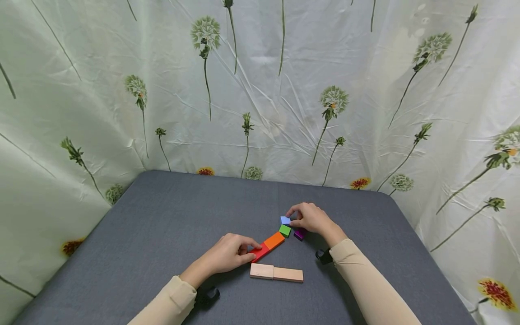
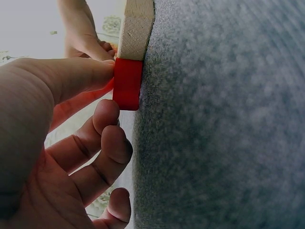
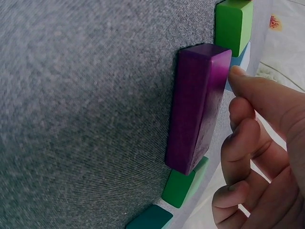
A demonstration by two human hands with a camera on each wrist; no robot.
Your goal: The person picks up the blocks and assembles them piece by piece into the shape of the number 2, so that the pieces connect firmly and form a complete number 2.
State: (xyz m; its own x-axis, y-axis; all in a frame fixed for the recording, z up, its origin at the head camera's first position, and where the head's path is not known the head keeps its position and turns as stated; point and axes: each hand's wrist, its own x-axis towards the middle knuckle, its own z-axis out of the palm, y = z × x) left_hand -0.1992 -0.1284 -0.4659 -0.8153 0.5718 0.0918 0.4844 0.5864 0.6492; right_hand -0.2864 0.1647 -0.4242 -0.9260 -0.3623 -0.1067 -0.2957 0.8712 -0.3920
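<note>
My left hand (image 1: 227, 253) pinches a red block (image 1: 260, 253) between thumb and forefinger, with the other fingers loosely bent. In the left wrist view the end of the red block (image 2: 127, 85) lies against the cloth. An orange block (image 1: 274, 240) continues in line from it, and a green block (image 1: 285, 231) stands at the orange one's far end. My right hand (image 1: 313, 219) holds a small blue block (image 1: 285, 220) by thumb and forefinger, right behind the green block. Under the right hand lies a purple block (image 3: 195, 109), partly hidden in the head view.
Two plain wooden blocks (image 1: 276, 273) lie end to end nearer the front. A darker green block (image 3: 180, 187) and a teal block (image 3: 150, 218) show past the purple one in the right wrist view. Grey cloth covers the table (image 1: 183, 216); a flowered curtain (image 1: 260, 90) hangs behind.
</note>
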